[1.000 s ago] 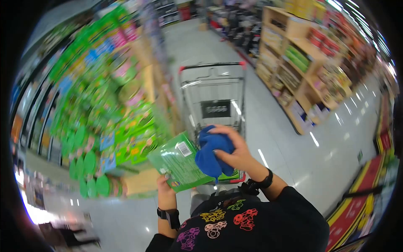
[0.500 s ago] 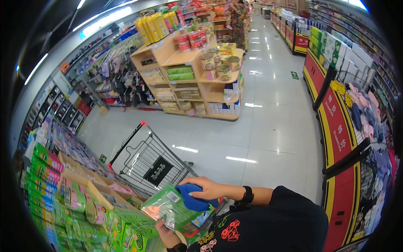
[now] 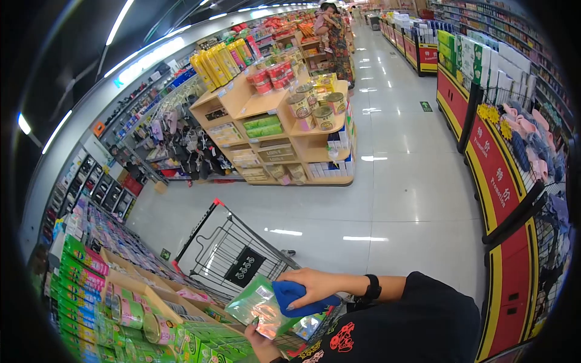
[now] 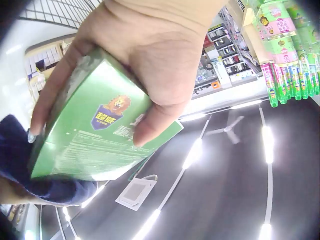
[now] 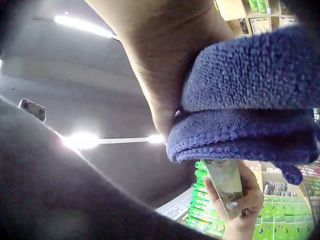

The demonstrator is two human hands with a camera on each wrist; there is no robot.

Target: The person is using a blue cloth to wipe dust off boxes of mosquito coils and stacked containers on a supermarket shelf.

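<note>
My left hand (image 3: 261, 340) grips a green box (image 3: 242, 304) by its near edge, thumb on the printed face. In the left wrist view this box (image 4: 95, 145) has a lion logo and a shiny wrapping. A folded blue towel cloth (image 3: 288, 295) lies against the box's right side, held in my right hand (image 3: 313, 284). The right wrist view shows the cloth (image 5: 250, 75) close up, its pile thick and a small loop hanging off it. Part of the right hand's fingers is hidden behind the cloth there.
A shopping cart (image 3: 233, 257) stands just beyond the hands. Stacked green packages (image 3: 78, 284) fill a display at the left. Ahead is a wooden shelf unit (image 3: 266, 136) with cans; red promotion bins (image 3: 493, 175) line the right. Farther off stands a person (image 3: 339, 45) carrying a child.
The head view has swung right, bringing the aisle and promotion bins into sight, and the cart now appears farther left. Box and cloth stay held, the cloth still against the box.
</note>
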